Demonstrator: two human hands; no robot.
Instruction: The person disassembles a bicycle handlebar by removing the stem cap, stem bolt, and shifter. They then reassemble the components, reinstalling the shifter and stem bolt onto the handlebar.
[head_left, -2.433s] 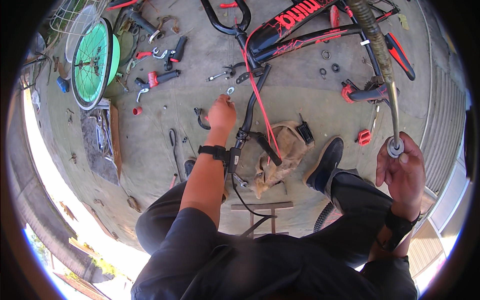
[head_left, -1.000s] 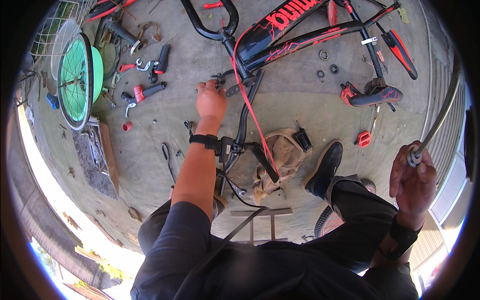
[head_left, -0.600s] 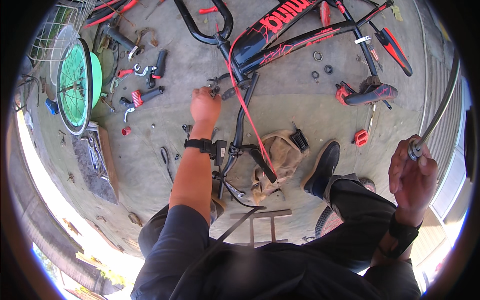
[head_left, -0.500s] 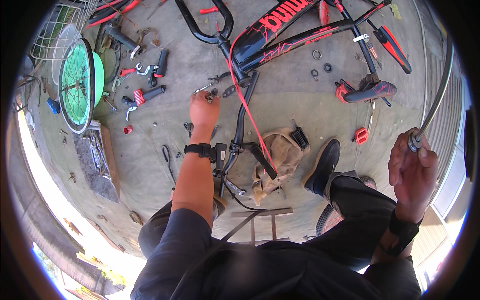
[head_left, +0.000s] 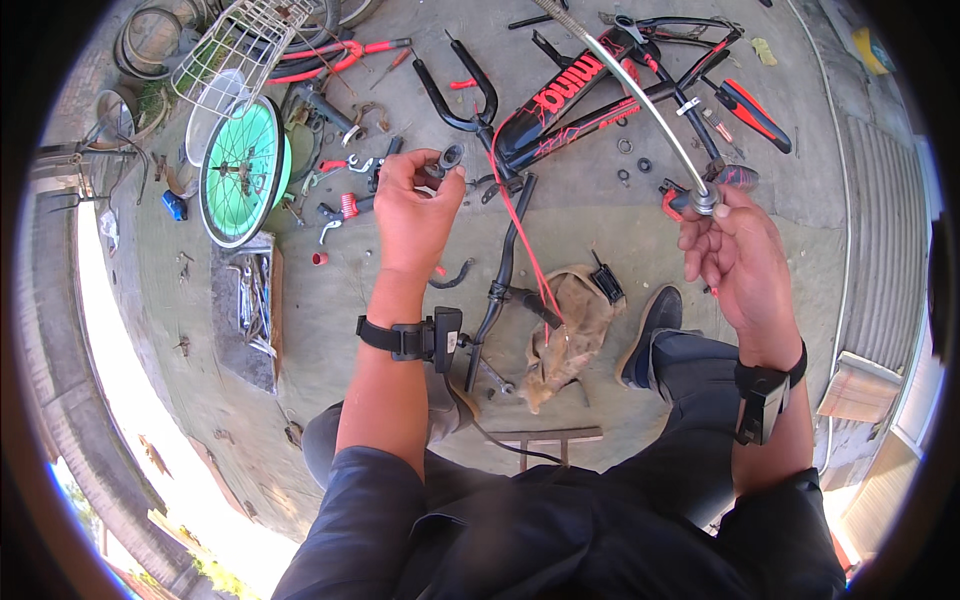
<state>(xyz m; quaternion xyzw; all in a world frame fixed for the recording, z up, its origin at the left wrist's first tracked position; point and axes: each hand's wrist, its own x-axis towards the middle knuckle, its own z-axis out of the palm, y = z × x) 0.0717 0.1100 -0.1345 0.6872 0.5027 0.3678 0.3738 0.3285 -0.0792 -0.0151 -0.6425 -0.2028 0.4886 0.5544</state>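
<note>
My left hand [head_left: 415,215] is raised over the ground, its thumb and fingers closed round a small dark metal part with a round open end [head_left: 452,157]. My right hand [head_left: 738,255] grips a long silvery metal rod [head_left: 650,105] near its lower end, where a round metal collar [head_left: 704,199] sits at the fingertips. The rod slants up and away to the left, across the view of a black and red bicycle frame [head_left: 555,105] on the ground. A black handlebar [head_left: 497,290] lies between my hands, with a red cable [head_left: 518,225] running by it.
At the left lie a spoked wheel on a green basin [head_left: 243,165], a wire basket [head_left: 240,55] and an open tray of wrenches [head_left: 262,300]. A brown cloth bag [head_left: 570,345] rests by my shoe [head_left: 652,330]. Loose rings [head_left: 625,146] are scattered beyond.
My left hand has lifted from the ground with the small dark part in it. My right hand has moved left and away from me, and the rod now slants left.
</note>
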